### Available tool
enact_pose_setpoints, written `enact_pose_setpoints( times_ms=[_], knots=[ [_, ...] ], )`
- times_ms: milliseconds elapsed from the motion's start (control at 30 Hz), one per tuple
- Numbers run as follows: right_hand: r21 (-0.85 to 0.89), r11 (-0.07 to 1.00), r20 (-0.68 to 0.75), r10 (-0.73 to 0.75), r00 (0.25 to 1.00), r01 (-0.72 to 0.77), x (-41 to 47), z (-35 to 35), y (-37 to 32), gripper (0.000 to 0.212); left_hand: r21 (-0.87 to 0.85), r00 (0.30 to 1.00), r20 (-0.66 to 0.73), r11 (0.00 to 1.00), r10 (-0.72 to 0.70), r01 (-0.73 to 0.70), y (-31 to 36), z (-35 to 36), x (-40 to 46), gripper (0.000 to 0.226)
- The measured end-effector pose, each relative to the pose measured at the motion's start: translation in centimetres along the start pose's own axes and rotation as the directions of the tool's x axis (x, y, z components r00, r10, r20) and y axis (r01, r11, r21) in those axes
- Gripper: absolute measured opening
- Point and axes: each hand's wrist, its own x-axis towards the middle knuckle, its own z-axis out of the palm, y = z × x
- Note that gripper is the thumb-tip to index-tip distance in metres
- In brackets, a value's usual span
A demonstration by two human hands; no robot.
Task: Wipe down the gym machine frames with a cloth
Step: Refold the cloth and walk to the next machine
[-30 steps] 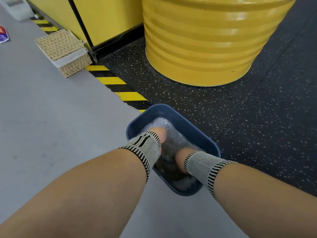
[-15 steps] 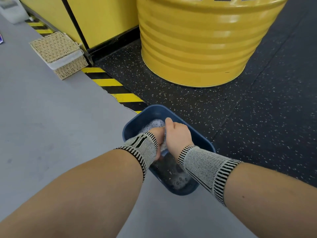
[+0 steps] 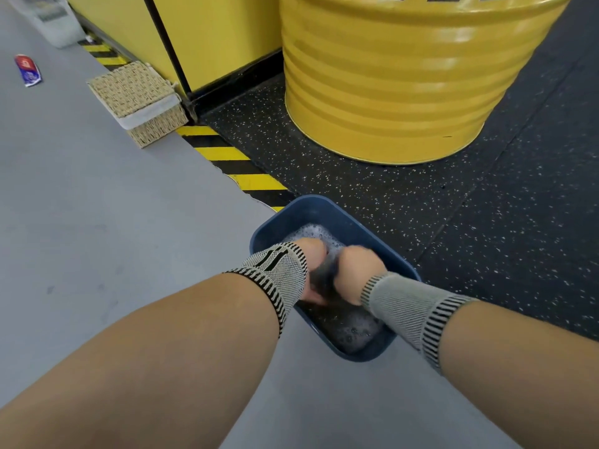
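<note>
a: where the grey floor meets the black speckled rubber mat [image 3: 486, 241], what sits at the centre?

b: a dark blue rectangular plastic basin [image 3: 327, 209] of foamy water, straddling that edge. both hands are over it. the left hand [image 3: 312, 254] and the right hand [image 3: 355, 267] are curled tight around a dark grey wet cloth [image 3: 324, 277] bunched between them, just above the suds.

a: anything on the arms?

b: grey knitted wrist sleeves with black striped cuffs.

a: and around them?

b: at one o'clock, a big yellow ribbed metal drum [image 3: 405, 82] stands on the mat. at ten o'clock, a woven straw basket [image 3: 139, 98] with a white lining sits beside black-and-yellow hazard tape [image 3: 233, 160]. at far ten o'clock lies a small red-and-blue packet [image 3: 28, 71].
</note>
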Motion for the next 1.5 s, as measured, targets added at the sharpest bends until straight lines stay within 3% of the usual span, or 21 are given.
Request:
enact_pose_setpoints(
  times_ms=[100, 133, 200, 333, 433, 500, 600, 700, 767, 800, 833, 867, 933, 967, 1067, 1133, 1200, 1300, 1400, 1500],
  knots=[
    [0.170, 0.972, -0.213, -0.122, 0.969, 0.160, -1.5, -2.5, 0.4, 0.015, -0.186, 0.983, 0.180, 0.980, -0.043, 0.077, 0.1, 0.4, -3.1, 0.045],
    [0.274, 0.939, -0.222, -0.146, 0.964, 0.206, -2.2, -3.2, 0.6, 0.012, -0.281, 0.979, 0.193, 0.952, -0.070, 0.124, 0.2, 0.3, -3.0, 0.046],
    [0.433, 0.864, -0.178, -0.199, 0.964, 0.259, -3.5, -4.4, 1.3, 0.026, -0.336, 0.985, 0.170, 0.938, -0.029, 0.085, 0.6, 0.1, -3.1, 0.040],
    [0.479, 0.848, -0.107, -0.197, 0.974, 0.224, -4.6, -5.3, 3.1, 0.031, -0.301, 0.989, 0.145, 0.953, 0.020, 0.025, 0.8, 0.1, -4.4, 0.026],
    [0.554, 0.813, -0.192, -0.086, 0.978, 0.181, -4.3, -5.6, 3.7, 0.030, -0.219, 0.981, 0.171, 0.974, 0.097, -0.058, 1.4, 0.2, -5.9, 0.029],
    [0.601, 0.788, -0.133, -0.071, 0.989, 0.137, -4.3, -5.6, 3.6, 0.044, -0.184, 0.963, 0.222, 0.976, 0.155, -0.115, 1.6, -0.3, -6.9, 0.035],
    [0.752, 0.659, 0.019, -0.059, 0.998, 0.024, -4.4, -5.4, 3.4, 0.040, -0.051, 0.898, 0.387, 0.978, 0.208, -0.204, 1.6, -0.6, -8.2, 0.040],
    [0.833, 0.554, 0.021, -0.004, 1.000, -0.015, -4.3, -5.5, 3.0, 0.021, 0.202, 0.905, 0.293, 0.905, 0.308, -0.374, 1.1, 0.6, -8.9, 0.036],
    [0.867, 0.498, -0.006, 0.042, 0.999, -0.016, -4.3, -5.6, 2.8, 0.012, 0.504, 0.867, 0.245, 0.707, 0.434, -0.496, 0.9, 1.4, -8.5, 0.041],
    [0.862, 0.507, -0.048, 0.072, 0.996, 0.005, -4.4, -5.7, 2.8, 0.011, 0.616, 0.838, 0.240, 0.591, 0.490, -0.521, 0.9, 1.6, -8.3, 0.033],
    [0.831, 0.555, -0.117, 0.097, 0.988, 0.044, -4.3, -5.7, 2.8, 0.018, 0.679, 0.826, 0.215, 0.528, 0.521, -0.510, 0.9, 1.5, -8.1, 0.024],
    [0.760, 0.641, -0.208, 0.085, 0.974, 0.106, -4.5, -5.8, 3.0, 0.028, 0.690, 0.836, 0.178, 0.540, 0.519, -0.482, 1.0, 1.3, -7.9, 0.017],
    [0.482, 0.837, -0.353, -0.085, 0.932, 0.259, -5.3, -6.1, 3.2, 0.048, 0.587, 0.880, 0.139, 0.678, 0.454, -0.442, 1.0, 0.9, -7.7, 0.007],
    [0.306, 0.892, -0.355, -0.216, 0.910, 0.331, -6.0, -6.0, 3.2, 0.060, 0.475, 0.902, 0.143, 0.771, 0.407, -0.423, 1.0, 0.8, -7.8, 0.005],
    [-0.139, 0.883, -0.239, -0.470, 0.850, 0.449, -6.7, -4.0, 3.4, 0.093, 0.229, 0.928, 0.235, 0.911, 0.289, -0.342, 0.8, 0.4, -8.3, 0.013],
    [-0.330, 0.828, -0.267, -0.543, 0.796, 0.454, -6.7, -3.0, 3.4, 0.097, 0.245, 0.904, 0.335, 0.902, 0.266, -0.356, 0.7, 0.2, -8.7, 0.019],
    [-0.393, 0.836, -0.298, -0.511, 0.806, 0.384, -6.6, -3.4, 2.9, 0.094, 0.309, 0.882, 0.403, 0.871, 0.244, -0.382, 0.6, 0.0, -9.0, 0.019],
    [-0.413, 0.874, -0.291, -0.395, 0.872, 0.258, -6.5, -4.2, 2.0, 0.072, 0.524, 0.895, 0.334, 0.731, 0.295, -0.437, 0.9, 0.4, -8.6, 0.010],
    [-0.409, 0.887, -0.307, -0.355, 0.883, 0.215, -6.4, -4.8, 1.2, 0.027, 0.827, 0.838, 0.216, 0.363, 0.500, -0.430, 1.1, 1.4, -7.7, 0.020],
    [-0.279, 0.945, -0.211, -0.234, 0.949, 0.171, -5.4, -4.7, 0.9, 0.018, 0.930, 0.757, 0.181, 0.142, 0.628, -0.340, 0.5, 2.1, -7.7, 0.027]
  ],
)
